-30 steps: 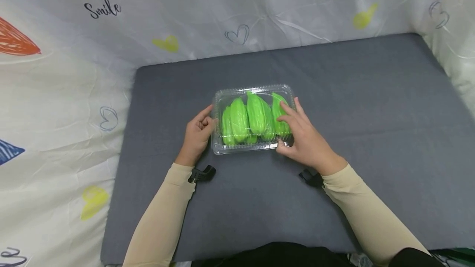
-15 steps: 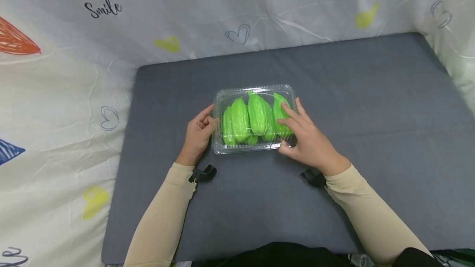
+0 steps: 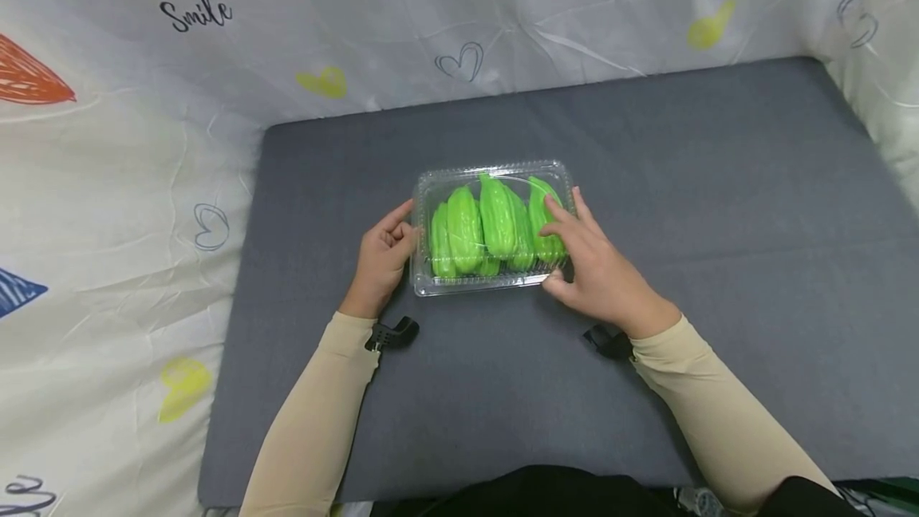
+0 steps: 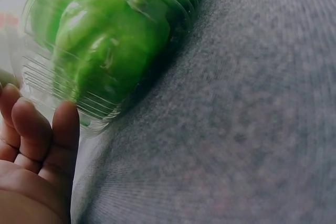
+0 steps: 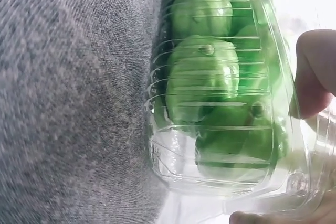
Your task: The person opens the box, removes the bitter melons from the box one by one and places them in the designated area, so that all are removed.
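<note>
A clear plastic clamshell box lies on the grey table, holding several green, elongated, ridged vegetable pieces. At its left end my left hand holds the rim, index finger along the side and thumb at the edge. Fingertips meet the ribbed wall in the left wrist view. My right hand grips the right front corner, thumb at the front rim, other fingers spread over the lid and right side. In the right wrist view the thumb is beside the rim, and stubby green ends show through the wall.
The grey cloth-covered table extends around the box. White printed sheets hang behind and at the left. Black wrist mounts sit below both hands. A dark garment shows at the front edge.
Hands and box keep nearly the same pose. The whole head view has shifted slightly, and the right hand sits marginally farther right along the box edge than a second ago.
</note>
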`<state>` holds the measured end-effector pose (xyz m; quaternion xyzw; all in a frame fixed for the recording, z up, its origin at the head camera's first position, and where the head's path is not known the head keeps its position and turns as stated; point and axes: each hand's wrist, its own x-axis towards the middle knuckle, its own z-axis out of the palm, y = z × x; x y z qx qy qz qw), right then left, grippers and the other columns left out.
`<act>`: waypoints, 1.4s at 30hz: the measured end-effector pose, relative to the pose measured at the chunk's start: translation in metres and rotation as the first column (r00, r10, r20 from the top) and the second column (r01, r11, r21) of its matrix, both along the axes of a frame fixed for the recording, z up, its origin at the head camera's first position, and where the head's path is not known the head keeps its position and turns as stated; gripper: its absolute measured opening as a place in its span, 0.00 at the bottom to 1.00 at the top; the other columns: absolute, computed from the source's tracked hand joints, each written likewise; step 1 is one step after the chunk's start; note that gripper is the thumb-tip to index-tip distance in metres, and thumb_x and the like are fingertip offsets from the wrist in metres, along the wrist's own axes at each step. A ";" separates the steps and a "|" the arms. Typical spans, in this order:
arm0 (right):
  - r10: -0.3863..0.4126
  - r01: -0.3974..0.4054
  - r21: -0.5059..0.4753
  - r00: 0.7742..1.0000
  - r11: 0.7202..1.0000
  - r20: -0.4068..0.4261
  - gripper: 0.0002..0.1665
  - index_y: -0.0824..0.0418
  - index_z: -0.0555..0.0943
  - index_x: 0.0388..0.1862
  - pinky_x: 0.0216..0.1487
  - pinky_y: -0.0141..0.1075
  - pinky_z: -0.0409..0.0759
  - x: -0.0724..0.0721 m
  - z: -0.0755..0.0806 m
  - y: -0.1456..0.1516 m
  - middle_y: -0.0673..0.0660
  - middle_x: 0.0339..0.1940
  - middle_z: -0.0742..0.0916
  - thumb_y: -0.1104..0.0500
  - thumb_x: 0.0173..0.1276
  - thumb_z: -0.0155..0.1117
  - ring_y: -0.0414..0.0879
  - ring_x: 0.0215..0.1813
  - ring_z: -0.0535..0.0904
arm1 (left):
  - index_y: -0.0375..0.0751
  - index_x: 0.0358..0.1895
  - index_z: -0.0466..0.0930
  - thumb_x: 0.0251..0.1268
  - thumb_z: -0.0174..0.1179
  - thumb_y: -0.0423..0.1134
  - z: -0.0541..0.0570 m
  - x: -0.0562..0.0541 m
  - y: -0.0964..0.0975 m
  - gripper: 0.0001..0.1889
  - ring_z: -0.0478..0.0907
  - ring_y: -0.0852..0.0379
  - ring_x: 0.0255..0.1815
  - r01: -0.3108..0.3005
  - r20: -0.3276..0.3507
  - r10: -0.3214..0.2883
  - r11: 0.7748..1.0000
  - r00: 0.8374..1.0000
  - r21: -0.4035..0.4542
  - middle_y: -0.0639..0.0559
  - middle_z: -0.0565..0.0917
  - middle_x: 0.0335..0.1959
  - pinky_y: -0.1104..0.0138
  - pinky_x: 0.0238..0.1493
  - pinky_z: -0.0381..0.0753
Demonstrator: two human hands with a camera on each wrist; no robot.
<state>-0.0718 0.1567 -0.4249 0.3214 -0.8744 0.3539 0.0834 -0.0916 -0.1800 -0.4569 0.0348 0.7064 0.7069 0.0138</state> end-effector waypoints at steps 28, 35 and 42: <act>0.026 -0.026 -0.053 1.000 0.998 -0.012 0.27 0.65 0.77 0.54 0.75 0.67 0.62 -0.001 0.004 0.007 0.65 0.80 0.71 0.71 0.51 0.62 0.74 0.84 0.51 | 0.33 0.80 0.63 0.76 0.59 0.29 0.000 -0.001 0.000 0.32 0.64 0.66 0.22 -0.003 0.003 0.003 1.000 1.000 0.003 0.60 0.78 0.25 0.72 0.29 0.67; 0.017 -0.016 -0.077 1.000 0.997 0.013 0.27 0.62 0.81 0.56 0.77 0.68 0.58 -0.004 0.009 0.011 0.64 0.78 0.73 0.64 0.56 0.73 0.71 0.83 0.56 | 0.31 0.80 0.63 0.76 0.59 0.29 -0.001 -0.001 0.000 0.32 0.63 0.66 0.21 0.006 -0.004 -0.006 1.000 1.000 0.015 0.60 0.78 0.26 0.72 0.30 0.66; 0.011 -0.007 -0.099 0.999 0.995 0.046 0.48 0.66 0.74 0.71 0.79 0.67 0.55 -0.008 0.015 0.011 0.65 0.80 0.70 0.59 0.52 0.87 0.68 0.84 0.55 | 0.32 0.80 0.62 0.77 0.59 0.30 0.000 0.000 -0.002 0.32 0.66 0.66 0.22 0.005 0.008 -0.005 1.000 1.000 0.010 0.60 0.78 0.26 0.72 0.29 0.68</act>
